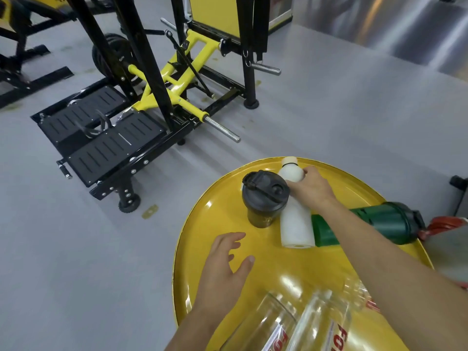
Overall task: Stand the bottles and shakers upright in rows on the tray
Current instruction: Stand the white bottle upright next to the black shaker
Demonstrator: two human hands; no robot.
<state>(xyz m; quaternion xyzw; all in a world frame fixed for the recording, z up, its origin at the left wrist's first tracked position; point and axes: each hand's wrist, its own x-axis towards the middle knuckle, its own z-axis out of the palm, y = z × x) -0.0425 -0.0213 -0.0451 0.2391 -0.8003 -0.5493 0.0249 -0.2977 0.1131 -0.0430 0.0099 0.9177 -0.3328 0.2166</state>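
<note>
Head view, nearest first: two clear bottles (291, 325) lie on their sides at the close edge of the yellow tray (202, 236), well short of either grip and not yet stood up. Just past them the left hand (225, 269) hovers over bare tray with its grip released, fingers spread and holding nothing; it looks ready to steady whatever comes upright next. Farther on, the right hand (311, 188) has its grip clenched around the shoulder of the white bottle (296, 224), which leans with its base toward the person and its cap toward the far rim. Holding it high near the neck probably gives leverage to tip it onto its base. Touching the bottle on the left of that grip stands the black shaker (264, 198), already upright, likely the start of a row. To the right of the grip, under the forearm, the green shaker (390, 221) lies flat, lid toward the tray's edge. Beyond the tray sits gym equipment (152, 97) on the grey floor.
</note>
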